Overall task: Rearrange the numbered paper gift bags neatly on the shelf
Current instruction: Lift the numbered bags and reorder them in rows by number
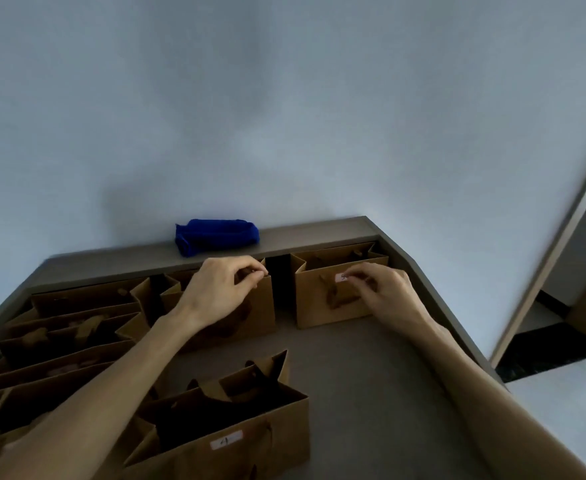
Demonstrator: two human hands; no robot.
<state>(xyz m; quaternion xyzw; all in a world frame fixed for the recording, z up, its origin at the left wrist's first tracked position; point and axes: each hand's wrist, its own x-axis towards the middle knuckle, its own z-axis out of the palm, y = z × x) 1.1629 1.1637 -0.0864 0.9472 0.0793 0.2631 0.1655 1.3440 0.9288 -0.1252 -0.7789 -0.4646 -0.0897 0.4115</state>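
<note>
Two hands: both up at the back row
left hand (220, 292): pinching the middle bag (250, 317) by its top rim, probably to nudge it straight
right hand (383, 294): fingers curled, pinching the front of the right bag (322, 299) beside its label
bag 4 (236, 424): out front, label facing me, long side running left-right
shelf (371, 393): the rest are stacked at the left

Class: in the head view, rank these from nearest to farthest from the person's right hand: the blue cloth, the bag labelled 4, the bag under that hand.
1. Bag under the right hand, touching.
2. Blue cloth, back ledge.
3. Bag labelled 4, front.
</note>
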